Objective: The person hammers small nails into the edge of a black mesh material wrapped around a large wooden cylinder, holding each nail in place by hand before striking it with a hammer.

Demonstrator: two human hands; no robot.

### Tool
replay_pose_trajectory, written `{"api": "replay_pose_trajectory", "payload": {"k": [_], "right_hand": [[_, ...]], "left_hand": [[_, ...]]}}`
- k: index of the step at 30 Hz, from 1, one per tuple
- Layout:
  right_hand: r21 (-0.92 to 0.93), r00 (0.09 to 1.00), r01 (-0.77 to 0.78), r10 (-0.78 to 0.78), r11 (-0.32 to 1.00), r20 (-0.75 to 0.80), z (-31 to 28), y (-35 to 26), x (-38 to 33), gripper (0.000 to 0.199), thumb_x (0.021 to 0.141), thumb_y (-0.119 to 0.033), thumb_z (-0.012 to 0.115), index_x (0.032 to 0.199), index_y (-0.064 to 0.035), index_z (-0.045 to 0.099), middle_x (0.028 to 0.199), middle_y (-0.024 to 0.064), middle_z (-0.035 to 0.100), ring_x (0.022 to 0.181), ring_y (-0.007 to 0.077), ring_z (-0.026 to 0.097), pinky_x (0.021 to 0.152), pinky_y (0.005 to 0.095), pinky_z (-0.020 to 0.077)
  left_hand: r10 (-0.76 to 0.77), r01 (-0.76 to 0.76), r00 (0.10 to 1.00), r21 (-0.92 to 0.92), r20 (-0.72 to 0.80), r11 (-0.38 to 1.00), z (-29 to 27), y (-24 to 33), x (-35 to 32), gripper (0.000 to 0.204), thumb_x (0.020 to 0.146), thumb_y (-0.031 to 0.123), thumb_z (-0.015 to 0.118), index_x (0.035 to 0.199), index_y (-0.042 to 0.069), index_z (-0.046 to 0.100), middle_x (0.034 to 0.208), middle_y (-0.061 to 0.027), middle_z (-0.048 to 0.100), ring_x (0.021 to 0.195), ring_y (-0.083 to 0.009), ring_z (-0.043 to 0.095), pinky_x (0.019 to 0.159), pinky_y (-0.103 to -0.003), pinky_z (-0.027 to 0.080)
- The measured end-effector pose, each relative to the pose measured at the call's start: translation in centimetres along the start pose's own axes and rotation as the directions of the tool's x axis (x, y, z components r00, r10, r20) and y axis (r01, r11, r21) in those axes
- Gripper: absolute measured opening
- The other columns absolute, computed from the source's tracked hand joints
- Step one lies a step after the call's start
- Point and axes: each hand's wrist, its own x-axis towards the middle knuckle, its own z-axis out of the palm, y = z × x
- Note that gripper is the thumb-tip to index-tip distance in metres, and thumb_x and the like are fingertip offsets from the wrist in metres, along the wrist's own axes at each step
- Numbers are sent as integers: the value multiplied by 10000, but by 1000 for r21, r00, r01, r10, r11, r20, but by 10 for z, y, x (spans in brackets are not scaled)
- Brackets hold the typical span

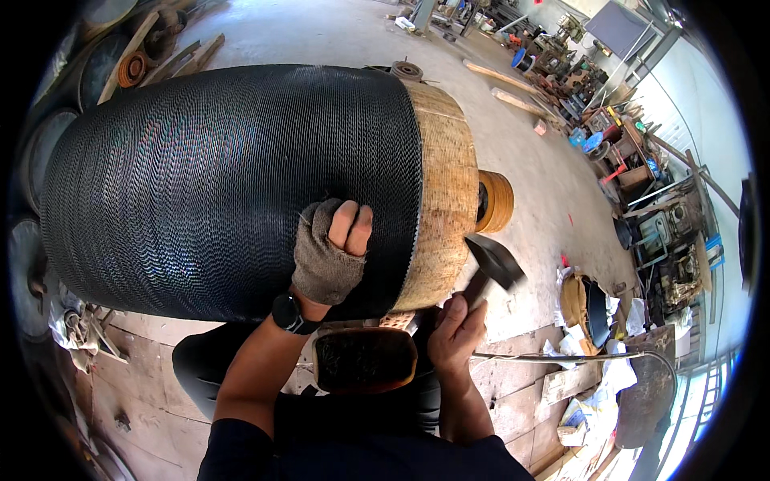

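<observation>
Black ribbed drum, gloved left hand pressing, right hand gripping hammer

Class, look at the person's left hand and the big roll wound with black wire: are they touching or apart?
Touching. The head view shows the left hand, in a grey fingerless glove, pressed flat on the black wire-wound roll, fingers lying on the winding with no gap.

Place: a workshop, where I work on my big drum.
Floor: bare concrete, wide and dusty.
Clutter: timber offcuts, metal discs stacked at my left.
Right wall: machines and benches crowded together.
</observation>
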Motion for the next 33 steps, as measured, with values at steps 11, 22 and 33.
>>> {"api": "replay_pose_trajectory", "payload": {"k": [11, 22, 33], "right_hand": [[-333, 997, 15, 11, 943, 74, 6, -6, 12, 224, 1010, -182, 594, 1017, 40, 559, 751, 317, 630, 686, 490, 647, 533, 492, 469], [-214, 968, 240, -218, 947, 123, -3, 29, -11, 199, 969, -122, 625, 1074, 22, 535, 762, 228, 639, 622, 448, 622, 530, 483, 486], [-75, 983, 44, -30, 996, 183, -18, 53, -58, 180, 961, -110, 646, 1029, -15, 508, 767, 259, 629, 703, 464, 633, 576, 523, 488]], "left_hand": [[35, -33, 999, -64, 26, 997, 7, -5, 3, 453, 784, -13, 666, 1224, 75, 606, 1127, -119, 567, 979, -313, 593, 826, -470, 491], [47, -53, 995, 68, 87, 996, 3, -14, 16, 450, 781, -33, 615, 1202, 120, 653, 1123, -97, 563, 980, -289, 589, 861, -440, 503], [138, -142, 989, -72, -58, 987, 0, 11, 15, 418, 843, -40, 611, 1254, 39, 607, 1024, -96, 624, 891, -264, 625, 810, -416, 515]]}}
